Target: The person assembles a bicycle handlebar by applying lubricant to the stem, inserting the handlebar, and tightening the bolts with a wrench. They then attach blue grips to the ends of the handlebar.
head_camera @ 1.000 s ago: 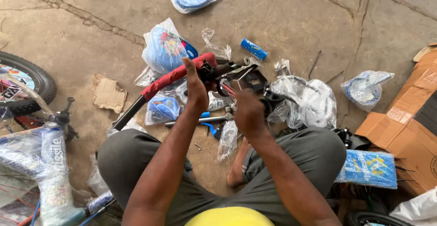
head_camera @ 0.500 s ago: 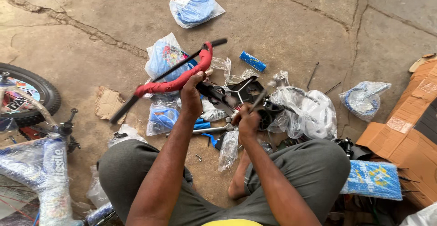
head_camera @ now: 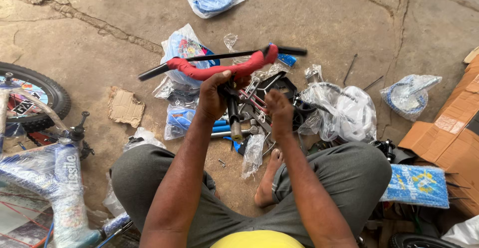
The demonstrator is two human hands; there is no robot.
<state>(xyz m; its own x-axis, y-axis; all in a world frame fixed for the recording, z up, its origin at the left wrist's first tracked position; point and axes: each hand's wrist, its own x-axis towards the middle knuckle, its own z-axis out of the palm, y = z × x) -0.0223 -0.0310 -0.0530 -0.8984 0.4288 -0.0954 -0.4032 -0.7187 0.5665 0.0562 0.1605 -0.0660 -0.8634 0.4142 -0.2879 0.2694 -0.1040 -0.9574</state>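
Gripping the handlebar (head_camera: 219,66) stem over the floor (head_camera: 75,33) in our closed left hand (head_camera: 213,98), right hand (head_camera: 278,113) half-curled, apparently empty, we judge it could slip and fall.

**Handlebar with stem, held off the ground**

Black bicycle handlebar (head_camera: 219,58) with red padded wrap across the middle, bar ends bare black. Lies roughly horizontal, tilted slightly up toward 2 o'clock. Its black stem (head_camera: 233,113) hangs down toward 6 o'clock, ending in a metal-coloured tip. Sits at frame centre, slightly toward 12 o'clock, above the bagged parts.
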